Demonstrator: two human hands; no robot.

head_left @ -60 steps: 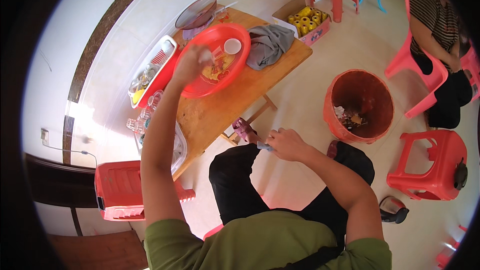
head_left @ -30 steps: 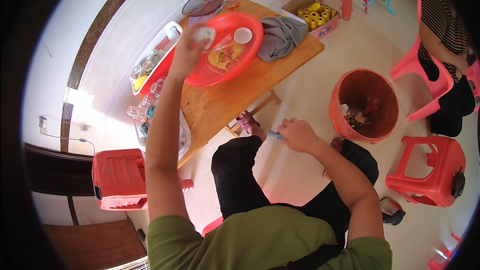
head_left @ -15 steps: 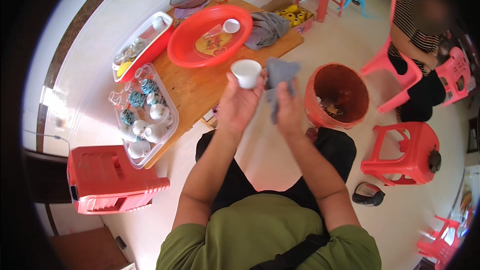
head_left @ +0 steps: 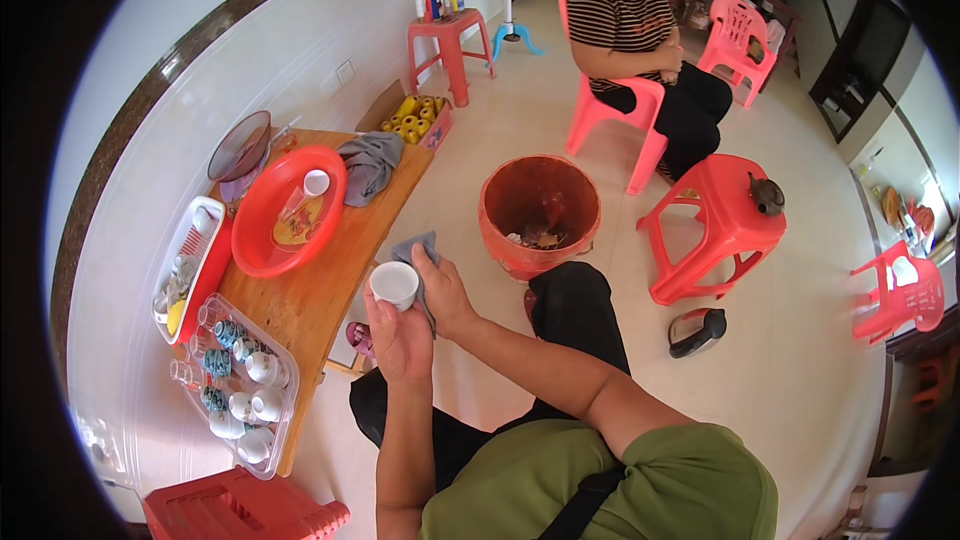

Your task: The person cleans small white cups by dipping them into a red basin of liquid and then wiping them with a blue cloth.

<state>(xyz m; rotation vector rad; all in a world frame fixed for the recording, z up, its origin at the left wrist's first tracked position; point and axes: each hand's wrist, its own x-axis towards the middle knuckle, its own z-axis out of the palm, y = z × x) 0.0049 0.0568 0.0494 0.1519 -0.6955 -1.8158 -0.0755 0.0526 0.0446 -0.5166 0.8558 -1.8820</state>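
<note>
A small white cup (head_left: 394,283) sat upright in the left hand (head_left: 400,335), whose grip was closed around it just off the wooden bench (head_left: 300,305). The right hand (head_left: 445,295) was clamped on a grey cloth (head_left: 420,252), pressing it against the cup's side. Just beyond stood an orange bin (head_left: 540,212).

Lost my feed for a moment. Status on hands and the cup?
Left hand holds small white cup, grip closed. Right hand presses grey cloth against it. Nothing in the way; orange bin beyond.
</note>
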